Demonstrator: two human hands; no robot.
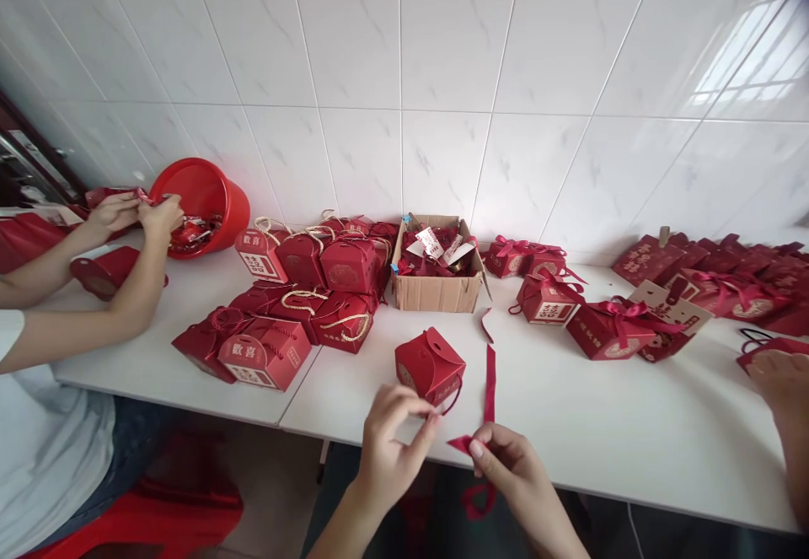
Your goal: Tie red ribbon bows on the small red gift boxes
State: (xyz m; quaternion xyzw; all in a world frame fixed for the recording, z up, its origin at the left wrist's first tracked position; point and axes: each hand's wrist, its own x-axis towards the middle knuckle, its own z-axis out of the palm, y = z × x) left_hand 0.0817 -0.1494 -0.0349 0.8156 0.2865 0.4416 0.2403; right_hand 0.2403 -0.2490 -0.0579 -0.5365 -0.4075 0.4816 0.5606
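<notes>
Right hand [506,462] pinched on red ribbon [460,443], left hand [393,443] on gift-box cord handle [458,395]; I judge ribbon light, limp, slippery, best gripped near tip

Dark-red box [430,365] and crimson ribbon [490,384] are contrasting with white table [569,424].
White wall tiles [354,28] are showing grey veining; tub [236,209] is showing bright red, carton [437,295] is reading light brown, stacked red boxes [350,266] are carrying pale lettering.
</notes>
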